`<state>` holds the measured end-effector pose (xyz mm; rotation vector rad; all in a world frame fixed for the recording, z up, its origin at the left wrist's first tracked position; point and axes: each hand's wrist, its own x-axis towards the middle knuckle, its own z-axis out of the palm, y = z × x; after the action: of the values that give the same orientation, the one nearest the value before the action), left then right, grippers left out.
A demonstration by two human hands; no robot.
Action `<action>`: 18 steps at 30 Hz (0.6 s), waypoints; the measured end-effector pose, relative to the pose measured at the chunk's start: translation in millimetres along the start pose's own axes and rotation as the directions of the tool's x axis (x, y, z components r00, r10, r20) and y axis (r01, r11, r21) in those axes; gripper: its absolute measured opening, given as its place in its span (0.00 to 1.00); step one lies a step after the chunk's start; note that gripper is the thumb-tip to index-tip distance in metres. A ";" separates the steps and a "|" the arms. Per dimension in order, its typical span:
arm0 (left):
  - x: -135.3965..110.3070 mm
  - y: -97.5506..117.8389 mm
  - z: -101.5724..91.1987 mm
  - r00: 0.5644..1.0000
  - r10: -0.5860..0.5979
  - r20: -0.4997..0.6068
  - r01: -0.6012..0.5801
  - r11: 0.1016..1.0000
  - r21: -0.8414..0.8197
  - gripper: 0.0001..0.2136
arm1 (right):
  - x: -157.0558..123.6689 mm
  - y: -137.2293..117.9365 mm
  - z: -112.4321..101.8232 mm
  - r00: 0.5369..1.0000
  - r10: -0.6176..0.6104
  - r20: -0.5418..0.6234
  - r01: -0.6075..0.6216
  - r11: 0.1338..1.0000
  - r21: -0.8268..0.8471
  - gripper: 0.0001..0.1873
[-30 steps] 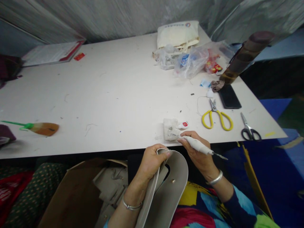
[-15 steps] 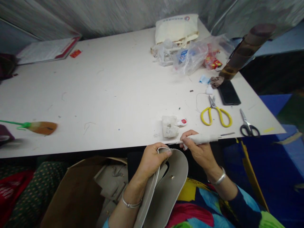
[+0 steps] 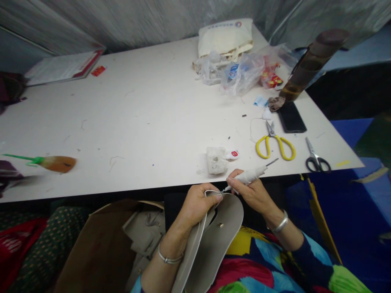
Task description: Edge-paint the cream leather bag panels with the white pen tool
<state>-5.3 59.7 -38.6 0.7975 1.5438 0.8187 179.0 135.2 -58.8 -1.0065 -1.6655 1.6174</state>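
My left hand [image 3: 198, 205] is closed on the upper edge of a beige leather-like bag piece [image 3: 224, 240], thumb on the near side. The piece is folded over, with a dark slot and a small metal stud on its inner face. My right hand [image 3: 249, 191] grips a slim tool with a white-wrapped handle [image 3: 249, 175]. A thin dark rod sticks out of its back end. The tool's narrow metal tip is at the piece's edge, right beside my left thumb; whether it touches is hard to tell. A stained white block [image 3: 216, 160] lies on the table just beyond my hands.
Yellow-handled scissors [image 3: 275, 142], black-handled scissors [image 3: 317, 158] and a phone [image 3: 292, 118] lie at the right. Behind stand a dark bottle [image 3: 311, 65], plastic bags [image 3: 241, 73] and a cloth bag [image 3: 224, 38]. A brown-tipped brush [image 3: 58, 163] lies left; an open carton [image 3: 94, 244] holds beige pieces below.
My right hand has tilted the tool, its back end rising, and brought its tip left and down to the edge of the beige piece. My left hand keeps its hold.
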 end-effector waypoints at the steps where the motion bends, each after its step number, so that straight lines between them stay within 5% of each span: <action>1: -0.4 0.1 0.6 1.000 -0.003 0.004 0.003 1.000 -0.009 0.09 | 1.9 -0.6 -1.5 1.000 -0.013 0.024 0.014 1.000 -0.012 0.15; 10: -0.2 -7.3 12.5 0.999 -0.017 0.049 0.017 1.000 -0.011 0.06 | 13.6 -15.9 -5.6 0.978 0.018 0.208 0.010 0.991 -0.133 0.16; 18: 2.7 -2.4 -0.1 0.999 -0.032 -0.013 0.030 0.989 -0.148 0.09 | -9.9 3.2 21.4 0.980 -0.066 -0.186 0.069 0.998 0.009 0.19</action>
<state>-5.9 60.7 -42.0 0.6589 1.4865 0.9072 166.6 115.3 -62.7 -1.0473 -1.5428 1.4439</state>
